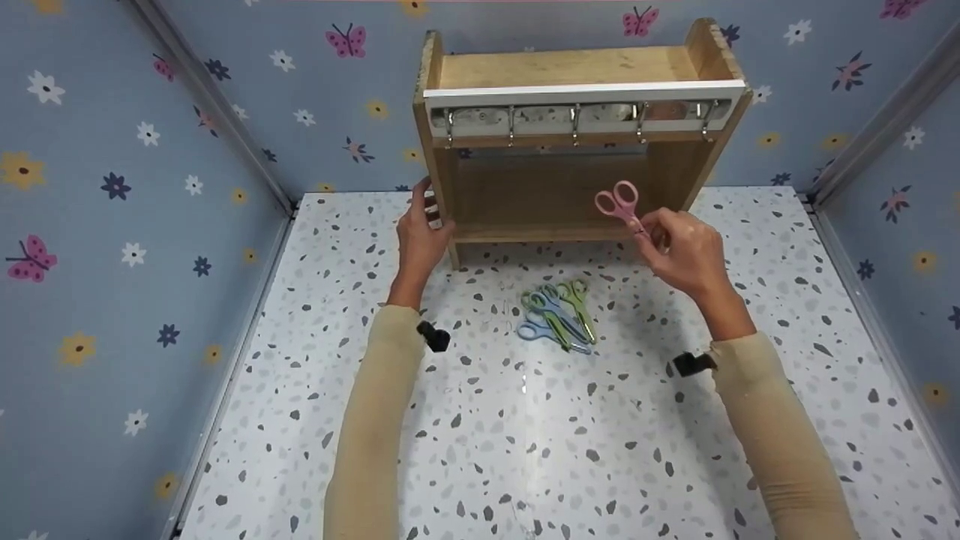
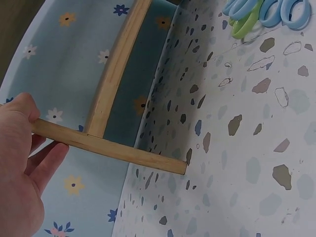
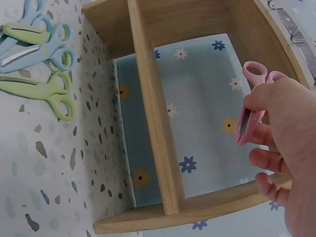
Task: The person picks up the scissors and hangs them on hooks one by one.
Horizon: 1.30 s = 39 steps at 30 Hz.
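Observation:
Pink scissors (image 1: 619, 204) are pinched between the thumb and fingers of my right hand (image 1: 686, 251), handles pointing up and blades down. They are held in front of a wooden shelf (image 1: 555, 232), below its row of metal hooks (image 1: 575, 124). My left hand (image 1: 421, 236) grips the shelf's left side panel; in the left wrist view the fingers (image 2: 47, 160) wrap round the panel's edge. On the speckled tabletop before the shelf lies a small pile of blue scissors (image 1: 531, 330) and green scissors (image 1: 577, 300), overlapping one another.
The hooks sit on a white-framed rail (image 1: 540, 91) across the shelf's upper front. Blue patterned walls (image 1: 112, 225) enclose the speckled table (image 1: 480, 450) at the back and both sides. A lower wooden board (image 3: 155, 113) spans the shelf between its side panels.

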Each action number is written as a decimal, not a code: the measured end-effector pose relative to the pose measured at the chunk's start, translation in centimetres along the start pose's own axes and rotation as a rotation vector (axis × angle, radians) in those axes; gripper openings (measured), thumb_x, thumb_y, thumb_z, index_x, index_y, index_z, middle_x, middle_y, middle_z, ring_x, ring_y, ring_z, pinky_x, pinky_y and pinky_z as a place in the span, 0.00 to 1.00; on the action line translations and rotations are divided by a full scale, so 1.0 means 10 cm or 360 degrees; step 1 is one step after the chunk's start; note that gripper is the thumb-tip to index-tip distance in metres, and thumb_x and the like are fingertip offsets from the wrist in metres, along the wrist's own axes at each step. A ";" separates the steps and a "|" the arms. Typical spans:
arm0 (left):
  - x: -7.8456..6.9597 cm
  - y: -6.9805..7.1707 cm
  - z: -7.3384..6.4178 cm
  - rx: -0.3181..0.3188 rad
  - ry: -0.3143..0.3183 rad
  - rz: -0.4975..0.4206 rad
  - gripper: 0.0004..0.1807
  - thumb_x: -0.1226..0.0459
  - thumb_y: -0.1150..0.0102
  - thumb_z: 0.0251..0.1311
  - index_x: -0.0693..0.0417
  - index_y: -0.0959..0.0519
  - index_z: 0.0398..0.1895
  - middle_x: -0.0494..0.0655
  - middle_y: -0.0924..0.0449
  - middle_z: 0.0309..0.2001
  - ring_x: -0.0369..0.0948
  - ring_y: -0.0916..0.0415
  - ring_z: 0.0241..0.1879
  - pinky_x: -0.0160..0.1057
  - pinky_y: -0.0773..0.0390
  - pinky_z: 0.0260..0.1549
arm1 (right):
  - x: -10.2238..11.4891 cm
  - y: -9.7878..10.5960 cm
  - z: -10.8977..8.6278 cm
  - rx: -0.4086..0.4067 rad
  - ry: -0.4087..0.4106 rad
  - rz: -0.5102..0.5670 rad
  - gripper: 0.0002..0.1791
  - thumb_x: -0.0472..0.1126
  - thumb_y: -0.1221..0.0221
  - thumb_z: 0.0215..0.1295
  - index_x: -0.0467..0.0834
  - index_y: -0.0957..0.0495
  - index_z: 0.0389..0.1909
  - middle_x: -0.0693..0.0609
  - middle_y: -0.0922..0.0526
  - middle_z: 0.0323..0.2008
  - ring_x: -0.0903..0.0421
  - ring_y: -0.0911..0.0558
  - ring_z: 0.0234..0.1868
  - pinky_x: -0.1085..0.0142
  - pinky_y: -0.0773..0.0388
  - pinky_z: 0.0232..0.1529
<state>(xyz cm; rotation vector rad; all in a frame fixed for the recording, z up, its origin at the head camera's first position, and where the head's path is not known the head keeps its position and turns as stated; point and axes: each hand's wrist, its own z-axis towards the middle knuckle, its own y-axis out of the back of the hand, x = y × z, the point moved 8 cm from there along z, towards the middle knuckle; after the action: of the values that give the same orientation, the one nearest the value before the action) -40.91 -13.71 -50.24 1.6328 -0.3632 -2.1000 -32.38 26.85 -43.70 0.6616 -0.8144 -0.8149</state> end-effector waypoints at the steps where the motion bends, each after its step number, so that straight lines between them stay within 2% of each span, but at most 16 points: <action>1: 0.00 0.00 0.00 0.0000 0.0003 -0.0001 0.42 0.67 0.34 0.77 0.49 0.40 0.89 0.59 0.24 0.80 0.57 0.15 0.71 0.55 0.11 0.71 | 0.00 0.01 0.00 -0.0007 0.0002 0.0005 0.09 0.36 0.28 0.72 0.35 0.14 0.47 0.37 0.09 0.34 0.40 0.15 0.33 0.56 0.23 0.34; 13: -0.04 -0.02 -0.01 -0.0025 0.0029 0.0048 0.42 0.69 0.33 0.76 0.49 0.39 0.89 0.58 0.24 0.80 0.57 0.15 0.72 0.54 0.13 0.73 | -0.08 0.18 0.05 -0.0101 -0.0076 0.0069 0.08 0.36 0.28 0.73 0.36 0.12 0.47 0.38 0.10 0.33 0.43 0.16 0.33 0.74 0.37 0.37; 23: -0.02 -0.02 0.00 -0.0031 0.0037 0.0010 0.42 0.70 0.33 0.76 0.48 0.39 0.88 0.57 0.25 0.82 0.56 0.18 0.76 0.53 0.15 0.76 | -0.09 0.28 0.09 -0.0150 -0.0081 0.0084 0.09 0.37 0.28 0.74 0.35 0.13 0.48 0.38 0.09 0.34 0.42 0.15 0.34 0.79 0.38 0.39; 30: -0.02 -0.01 0.00 -0.0035 0.0030 0.0010 0.42 0.70 0.34 0.76 0.48 0.38 0.88 0.56 0.25 0.81 0.54 0.18 0.76 0.52 0.15 0.76 | -0.11 0.37 0.10 -0.0193 -0.0055 0.0065 0.11 0.38 0.28 0.74 0.33 0.13 0.47 0.36 0.10 0.34 0.42 0.17 0.34 0.78 0.37 0.39; 39: 0.00 -0.02 0.01 -0.0034 0.0022 0.0003 0.42 0.70 0.34 0.76 0.51 0.39 0.89 0.61 0.23 0.79 0.59 0.17 0.75 0.56 0.14 0.75 | -0.13 0.46 0.09 -0.0265 -0.0023 0.0109 0.11 0.37 0.29 0.74 0.31 0.13 0.47 0.35 0.10 0.32 0.44 0.18 0.31 0.82 0.39 0.39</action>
<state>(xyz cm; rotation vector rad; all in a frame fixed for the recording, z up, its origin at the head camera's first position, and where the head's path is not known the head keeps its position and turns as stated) -41.02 -13.57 -50.28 1.6335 -0.3370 -2.0829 -32.04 30.19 -40.12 0.4784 -0.7688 -0.8163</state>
